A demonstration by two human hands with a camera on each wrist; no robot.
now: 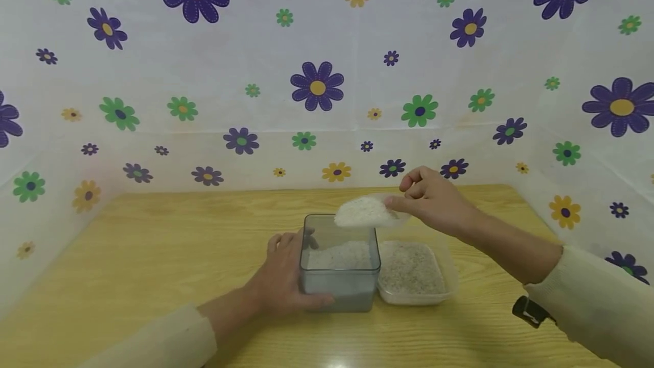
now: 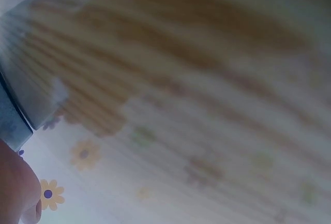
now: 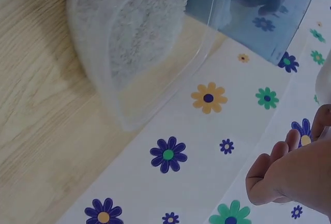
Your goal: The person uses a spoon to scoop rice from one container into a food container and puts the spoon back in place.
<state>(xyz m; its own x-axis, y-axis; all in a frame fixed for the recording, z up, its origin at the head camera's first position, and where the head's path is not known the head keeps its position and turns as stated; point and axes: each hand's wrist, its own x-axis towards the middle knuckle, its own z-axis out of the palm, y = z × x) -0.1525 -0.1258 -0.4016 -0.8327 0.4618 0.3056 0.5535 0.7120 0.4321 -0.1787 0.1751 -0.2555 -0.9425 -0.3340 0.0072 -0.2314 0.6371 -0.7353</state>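
Observation:
A translucent scoop [image 1: 400,221] heaped with white rice [image 1: 364,213] hangs tilted above a grey see-through square container [image 1: 339,293]. My right hand [image 1: 436,200] pinches the scoop's handle end between thumb and fingers. With the thumb in front and the fingers round the far side, my left hand [image 1: 283,277] grips the container by its left side. White rice [image 1: 341,255] lies inside the container. Close on its right stands a clear plastic box [image 1: 415,300] holding more rice [image 1: 413,268]. The right wrist view shows my right hand [image 3: 295,175], with the scoop mostly out of frame.
All of it stands on a wood-grain table [image 1: 168,243]. A white cloth [image 1: 245,55] with printed flowers closes off the back and both sides. A black strap device [image 1: 531,311] sits by the right sleeve. Much of the left wrist view is blurred.

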